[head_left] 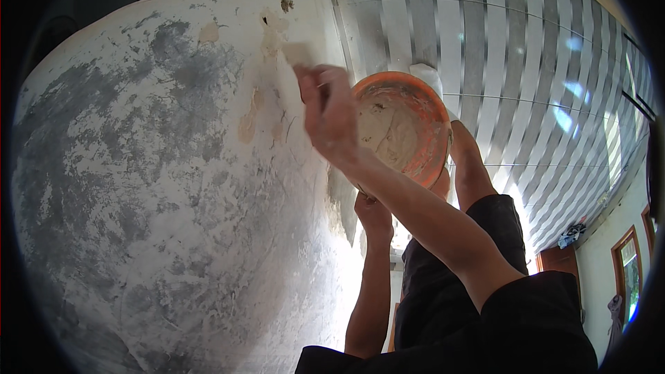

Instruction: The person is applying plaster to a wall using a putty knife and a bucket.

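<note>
My right hand (329,114) is closed on a flat scraper (298,54), whose blade is blurred by motion and coated beige. The scraper is at the patchy white-and-grey wall (173,215), close to some damp beige patches; whether it touches the wall I cannot tell. Just right of that hand is an orange bucket (440,114), tilted so that its mouth faces me. Thick beige-grey paste (395,131) lies inside it and is smeared up its inner side. My left hand (374,216) grips the bucket at its lower edge, its fingers partly hidden behind it.
Grey-and-white striped floor tiles (499,41) spread out to the right of the wall. My bare leg (471,163) is close behind the bucket. A small hole (286,3) with broken plaster marks the wall. Farther right are a wooden-framed window (627,270) and a brown cabinet (560,261).
</note>
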`<state>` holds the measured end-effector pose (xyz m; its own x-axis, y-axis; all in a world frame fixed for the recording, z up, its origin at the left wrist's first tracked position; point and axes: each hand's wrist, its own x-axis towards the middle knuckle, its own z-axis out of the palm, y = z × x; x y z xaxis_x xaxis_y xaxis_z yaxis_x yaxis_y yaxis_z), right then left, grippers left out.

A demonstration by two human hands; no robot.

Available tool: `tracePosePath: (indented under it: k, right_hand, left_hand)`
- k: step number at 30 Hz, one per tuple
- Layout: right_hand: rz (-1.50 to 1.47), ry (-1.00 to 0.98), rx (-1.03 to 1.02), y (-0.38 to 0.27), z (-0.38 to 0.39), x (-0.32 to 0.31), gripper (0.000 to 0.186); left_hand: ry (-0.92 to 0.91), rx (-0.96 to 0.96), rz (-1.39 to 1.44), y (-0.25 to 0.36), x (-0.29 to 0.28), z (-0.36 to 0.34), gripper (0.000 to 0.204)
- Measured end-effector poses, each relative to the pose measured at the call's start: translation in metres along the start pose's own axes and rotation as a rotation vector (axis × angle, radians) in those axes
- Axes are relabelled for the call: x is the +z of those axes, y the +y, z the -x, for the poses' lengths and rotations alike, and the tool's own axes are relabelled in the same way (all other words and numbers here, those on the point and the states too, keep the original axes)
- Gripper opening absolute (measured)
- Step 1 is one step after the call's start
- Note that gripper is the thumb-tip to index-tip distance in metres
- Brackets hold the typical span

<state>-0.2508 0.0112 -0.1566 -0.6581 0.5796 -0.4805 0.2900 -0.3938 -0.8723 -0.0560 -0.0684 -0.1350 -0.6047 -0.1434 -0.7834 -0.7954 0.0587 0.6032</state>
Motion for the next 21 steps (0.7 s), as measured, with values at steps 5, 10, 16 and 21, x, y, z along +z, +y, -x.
tracePosePath:
  k: [5,10,16,21]
  right_hand:
    - [-0.504,0.285,0.580,0.006,-0.038,-0.016,0.025]
    - [-0.920,0.068,0.798,0.027,-0.036,0.006,0.020]
    - [-0.724,-0.008,0.942,0.042,-0.020,0.018,0.025]
    - [-0.869,-0.021,1.008,0.042,-0.006,0.015,0.030]
  left_hand:
    - [0.141,-0.169,0.045,0.006,0.014,-0.002,0.018]
    - [0.127,-0.152,0.026,0.001,0.001,-0.004,0.020]
    - [0.093,-0.130,0.041,0.007,0.003,0.000,0.021]
    - [0.139,-0.137,0.040,0.008,-0.001,0.000,0.023]
